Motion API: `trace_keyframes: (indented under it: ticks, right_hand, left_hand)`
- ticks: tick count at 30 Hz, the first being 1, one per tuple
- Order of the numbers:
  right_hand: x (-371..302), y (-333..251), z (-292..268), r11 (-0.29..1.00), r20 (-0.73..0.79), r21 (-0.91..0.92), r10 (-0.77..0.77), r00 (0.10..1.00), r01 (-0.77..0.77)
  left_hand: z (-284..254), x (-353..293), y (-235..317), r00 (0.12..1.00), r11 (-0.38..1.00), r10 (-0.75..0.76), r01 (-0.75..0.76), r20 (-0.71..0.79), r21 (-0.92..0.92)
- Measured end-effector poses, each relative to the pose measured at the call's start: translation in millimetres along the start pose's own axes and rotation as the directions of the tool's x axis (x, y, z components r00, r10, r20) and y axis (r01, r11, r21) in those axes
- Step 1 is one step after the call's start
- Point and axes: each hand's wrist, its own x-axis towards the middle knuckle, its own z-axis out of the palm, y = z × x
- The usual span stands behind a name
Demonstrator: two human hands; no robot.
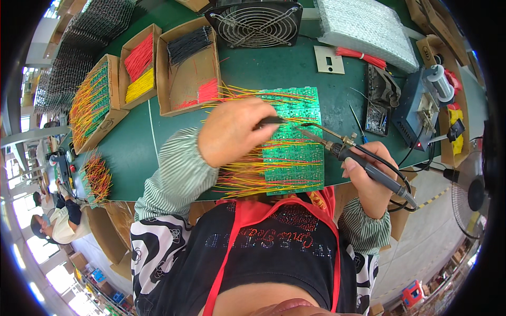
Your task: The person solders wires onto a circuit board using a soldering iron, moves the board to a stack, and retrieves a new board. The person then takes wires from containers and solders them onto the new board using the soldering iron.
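My right hand is closed round the grey handle of a soldering iron. A thin solder feed tube is clamped along it, and the tip points left over a green circuit board panel. Closed above the panel's left edge, my left hand pinches what looks like a small bunch of black wires close to the iron's tip. Rows of red and yellow wires stick out from the panel toward the left. My left hand covers part of them.
Cardboard boxes hold red and yellow wires, black wires and wired boards. A fan stands at the back. On the right are a solder station, a screwdriver and a black tray. Bubble wrap lies behind.
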Motion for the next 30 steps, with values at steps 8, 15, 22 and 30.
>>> trace_keyframes:
  ticks: [8, 15, 22, 30]
  right_hand:
    - [-2.4, 2.0, -5.7, 1.0, -0.017, -0.017, -0.021, 1.0, 0.021]
    - [-3.8, 0.1, -8.1, 1.0, -0.038, 0.019, -0.011, 0.999, 0.012]
    - [0.0, 1.7, -6.8, 1.0, -0.025, 0.016, 0.023, 0.999, -0.022]
    - [0.1, 4.3, -9.9, 1.0, -0.038, 0.006, 0.015, 0.999, -0.015]
  left_hand:
    - [-24.4, 2.5, 7.7, 0.98, 0.984, -0.094, 0.118, -0.174, 0.132]
    - [13.3, 15.8, 12.5, 0.998, 0.999, -0.013, 0.01, 0.068, 0.037]
    - [19.1, 20.3, 2.9, 0.996, 1.0, 0.003, -0.002, 0.087, -0.014]
    - [18.8, 21.8, 3.7, 0.995, 0.998, 0.045, -0.042, 0.093, -0.038]
